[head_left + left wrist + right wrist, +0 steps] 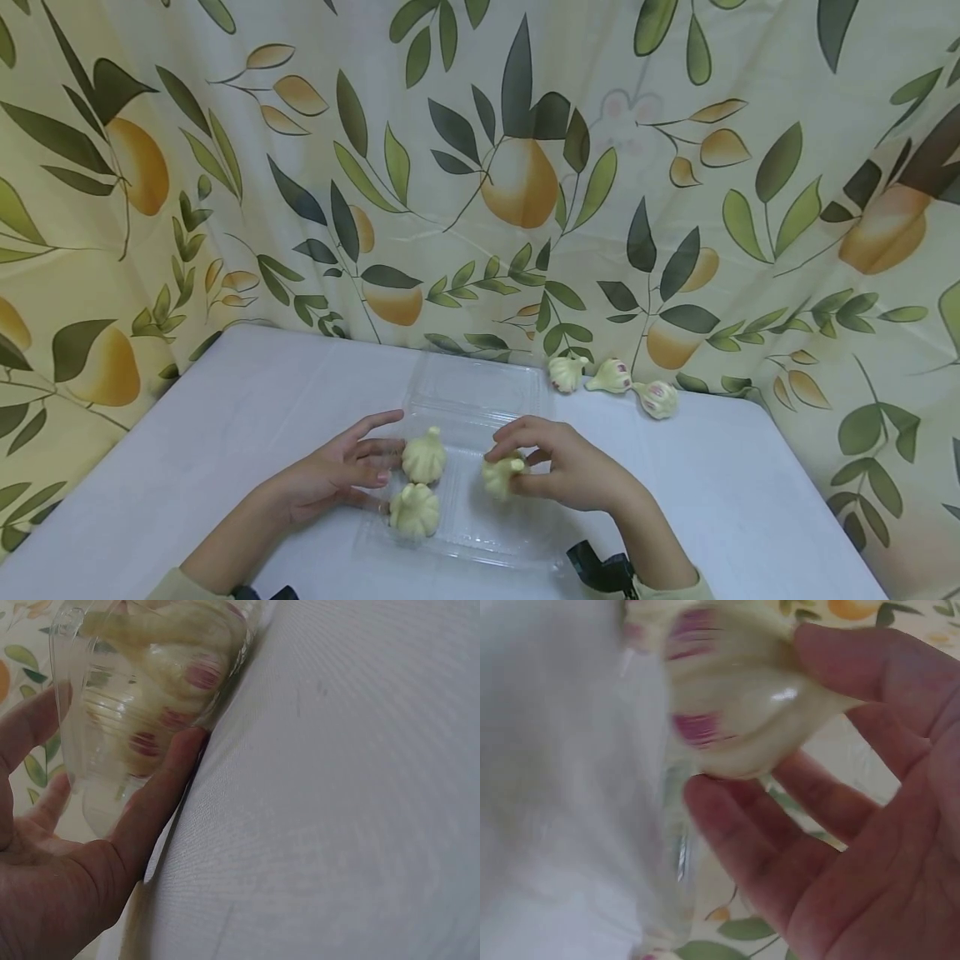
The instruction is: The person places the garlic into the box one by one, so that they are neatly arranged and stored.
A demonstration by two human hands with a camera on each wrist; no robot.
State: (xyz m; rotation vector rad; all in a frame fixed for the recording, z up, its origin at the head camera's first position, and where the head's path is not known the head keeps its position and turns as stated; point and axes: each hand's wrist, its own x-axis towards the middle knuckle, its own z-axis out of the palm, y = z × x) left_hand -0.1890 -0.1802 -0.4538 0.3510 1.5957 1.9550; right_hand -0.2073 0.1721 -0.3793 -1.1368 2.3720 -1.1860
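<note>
A clear plastic clamshell box (pixel 480 546) lies with its lid laid back on the table. Two pale garlic bulbs (pixel 423 456) sit one behind the other in its left side; through the box wall, purple marks show on the garlic (pixel 201 673). My left hand (pixel 341 471) rests against the box's left wall, fingers spread and fairly straight. In my right hand (pixel 573 462) a third garlic bulb (pixel 735 697) is pinched between thumb and fingertips, over the right part of the box. Whether that bulb touches the box bottom, I cannot tell.
Beyond the box's back right corner, several more garlic bulbs (pixel 611 376) lie in a row near the table's far edge. A white cloth (pixel 300 375) covers the table. Behind it hangs a curtain (pixel 465 250) printed with fruit and leaves.
</note>
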